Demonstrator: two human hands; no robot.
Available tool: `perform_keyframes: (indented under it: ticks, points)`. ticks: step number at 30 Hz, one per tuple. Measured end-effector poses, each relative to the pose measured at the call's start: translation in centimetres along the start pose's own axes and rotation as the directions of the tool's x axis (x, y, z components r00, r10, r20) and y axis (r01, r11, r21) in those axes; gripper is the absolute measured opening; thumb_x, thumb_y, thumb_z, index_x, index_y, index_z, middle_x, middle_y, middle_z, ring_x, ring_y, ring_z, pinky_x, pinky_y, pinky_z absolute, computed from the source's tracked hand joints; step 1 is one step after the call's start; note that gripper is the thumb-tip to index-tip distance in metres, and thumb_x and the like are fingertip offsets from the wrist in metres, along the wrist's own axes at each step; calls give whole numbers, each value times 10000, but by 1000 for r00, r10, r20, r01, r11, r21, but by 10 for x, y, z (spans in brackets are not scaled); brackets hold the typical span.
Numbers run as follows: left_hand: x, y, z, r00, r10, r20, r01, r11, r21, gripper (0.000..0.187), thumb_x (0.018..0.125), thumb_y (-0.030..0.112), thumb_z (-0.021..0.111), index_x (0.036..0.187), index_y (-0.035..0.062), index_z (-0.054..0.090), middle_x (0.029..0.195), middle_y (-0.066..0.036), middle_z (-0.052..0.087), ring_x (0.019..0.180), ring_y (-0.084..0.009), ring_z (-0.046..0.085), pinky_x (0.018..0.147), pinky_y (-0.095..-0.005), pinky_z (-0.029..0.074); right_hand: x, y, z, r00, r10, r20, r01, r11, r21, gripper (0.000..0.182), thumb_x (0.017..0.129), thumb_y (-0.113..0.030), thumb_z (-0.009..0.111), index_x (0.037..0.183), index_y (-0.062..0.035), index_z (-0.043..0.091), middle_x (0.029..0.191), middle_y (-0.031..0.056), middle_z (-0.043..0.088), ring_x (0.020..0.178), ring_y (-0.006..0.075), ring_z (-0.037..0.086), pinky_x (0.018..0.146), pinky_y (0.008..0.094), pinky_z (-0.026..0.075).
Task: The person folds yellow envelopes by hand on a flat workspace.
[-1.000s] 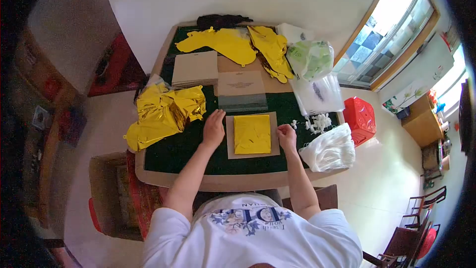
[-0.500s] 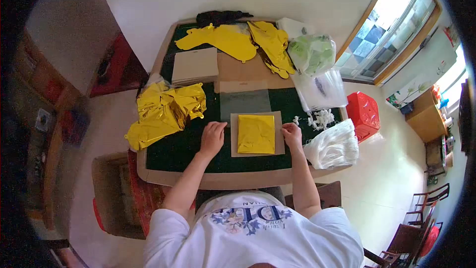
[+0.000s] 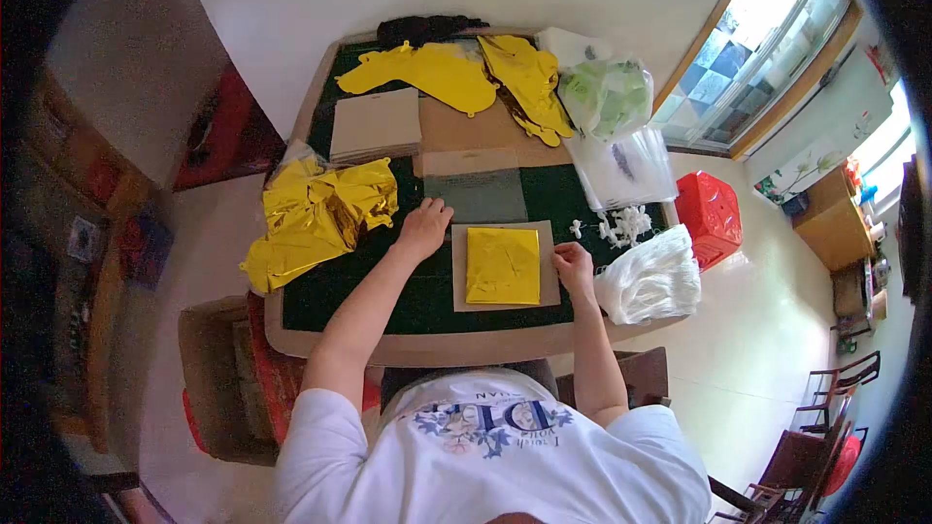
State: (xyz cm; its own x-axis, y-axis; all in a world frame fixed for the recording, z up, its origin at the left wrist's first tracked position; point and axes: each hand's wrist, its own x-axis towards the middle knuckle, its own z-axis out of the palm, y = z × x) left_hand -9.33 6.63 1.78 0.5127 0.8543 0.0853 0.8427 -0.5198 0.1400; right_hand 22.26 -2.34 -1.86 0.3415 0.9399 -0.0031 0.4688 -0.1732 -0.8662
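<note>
A folded gold foil balloon (image 3: 503, 266) lies flat on a cardboard sheet (image 3: 547, 279) at the table's front. My right hand (image 3: 574, 267) has its fingers pinched at the sheet's right edge. Just behind the sheet is a clear flat plastic bag (image 3: 474, 194) with a paler top strip. My left hand (image 3: 425, 226) is at the bag's near left corner, palm down, fingers reaching forward; whether they grip the film is hidden. Further left lies a crumpled gold foil balloon (image 3: 325, 218).
A stack of cardboard sheets (image 3: 376, 126) lies at the back left. Behind are more flat gold foil balloons (image 3: 427, 76). To the right are clear bags (image 3: 621, 170), small white pieces (image 3: 626, 225), a white strand bundle (image 3: 652, 277) and a red stool (image 3: 709, 218).
My left hand has moved forward and slightly right, from beside the cardboard sheet to the clear bag's corner. My right hand stays at the sheet's right edge.
</note>
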Motion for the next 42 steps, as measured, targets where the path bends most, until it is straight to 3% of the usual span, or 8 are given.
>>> perform_keyframes:
  ticks: [2,8,16,18,27,33,40,42]
  points:
    - [-1,4,-4,994,-23,-107,18,999,-45,158,856,68,534,1000,28,585,1015,-133,582,1038,-293,552,812,-379,525,-3,-4,-2,1000,-2,-5,1,999,-38,191,777,-90,704,946,-12,661,755,65,680,663,121,628,601,260,496]
    - [-4,15,-6,986,-36,-161,12,988,-152,93,873,138,567,905,53,550,893,-104,579,919,-297,583,710,-431,532,-1,-4,5,1000,-7,-6,6,998,-57,199,779,-100,703,955,-21,655,765,81,683,669,134,634,595,276,499]
    - [-13,25,1,969,-72,-238,30,984,-177,81,870,147,568,883,67,561,892,-89,591,896,-286,593,712,-420,525,-9,-37,10,993,86,75,-87,996,16,173,796,-86,674,953,-20,643,768,93,674,698,179,650,635,294,508]
    - [-15,24,0,969,-88,-232,44,981,-188,85,868,151,569,877,66,562,899,-88,594,905,-284,593,721,-416,526,-14,-40,11,993,-115,38,118,988,-102,171,840,-124,593,960,-4,617,712,107,645,636,204,613,609,314,474]
    - [5,33,-12,993,-28,-118,15,994,-111,134,878,124,530,956,63,622,1008,-118,597,1017,-284,574,791,-398,525,-14,-42,15,999,14,34,-9,992,-122,219,793,-100,673,1007,-53,669,779,109,679,740,223,667,666,329,519]
    - [27,39,3,999,-34,-24,31,991,-128,124,872,149,557,962,87,616,986,-104,570,1010,-299,554,816,-432,498,-15,-42,16,999,-52,1,52,988,-144,185,790,-118,674,964,-56,689,773,114,682,731,240,670,664,330,520]
    - [5,44,0,976,-44,-215,-16,962,-272,82,880,147,570,909,94,625,909,-84,592,919,-290,582,777,-414,510,-16,-42,19,999,-51,8,51,995,-81,190,806,-114,658,984,-49,671,811,120,679,753,259,661,680,338,518]
    - [-5,45,1,976,-45,-211,-23,951,-308,77,879,143,578,899,92,632,904,-84,599,909,-283,587,770,-404,512,-17,-37,21,984,-175,-32,163,962,-220,189,826,-115,645,996,-35,654,822,130,674,762,249,658,686,340,514]
